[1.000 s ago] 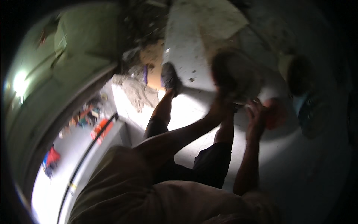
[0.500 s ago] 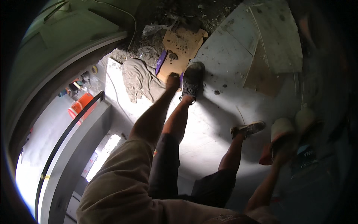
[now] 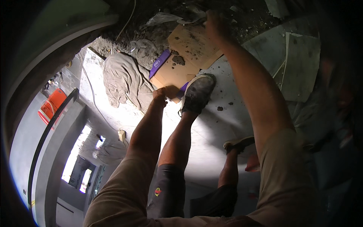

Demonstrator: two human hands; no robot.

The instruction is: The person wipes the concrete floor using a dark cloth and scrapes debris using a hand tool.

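Note:
An opened-out cardboard box (image 3: 185, 70) with purple flaps lies on the floor, dark dirt and clumps scattered over it. My left hand (image 3: 160, 95) is closed on its near-left edge, beside a crumpled beige cloth (image 3: 124, 79). Out at the far right corner of the cardboard, my right hand (image 3: 216, 29) has its fingers curled around the edge; the fingertips are partly hidden. A dusty dark shoe (image 3: 198, 92) on my foot stands against the near edge, next to a purple flap.
Loose soil, rubble and clear plastic (image 3: 162, 19) lie beyond the cardboard. Thin pale boards (image 3: 300, 68) rest on the floor at right. On the left are a black rail (image 3: 49, 130), an orange container (image 3: 56, 102) and a cable with a small pale box (image 3: 121, 135).
My right hand has come from the dark objects at lower right to the cardboard's far right corner. My left hand stays on the near edge, while the view has shifted.

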